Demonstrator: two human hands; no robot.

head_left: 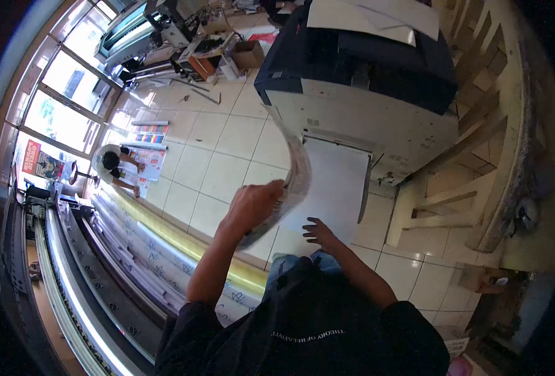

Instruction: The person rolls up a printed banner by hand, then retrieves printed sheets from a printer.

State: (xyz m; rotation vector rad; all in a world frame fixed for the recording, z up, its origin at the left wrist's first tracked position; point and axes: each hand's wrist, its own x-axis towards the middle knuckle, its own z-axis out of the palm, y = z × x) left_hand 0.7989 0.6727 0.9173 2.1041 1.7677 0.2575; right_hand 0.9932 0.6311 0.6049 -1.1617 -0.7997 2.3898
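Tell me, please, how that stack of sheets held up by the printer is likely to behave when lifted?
Probably floppy: the stack of sheets curves in the left hand. Likely light, since one hand lifts it. The right hand rests on the white tray beneath.

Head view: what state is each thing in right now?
Left hand: gripping curved stack of printed sheets, lifted and bent.
Right hand: fingers spread, flat on white paper tray.
White paper tray: pulled out, open.
Large white and dark-blue printer: sheets lying on top.
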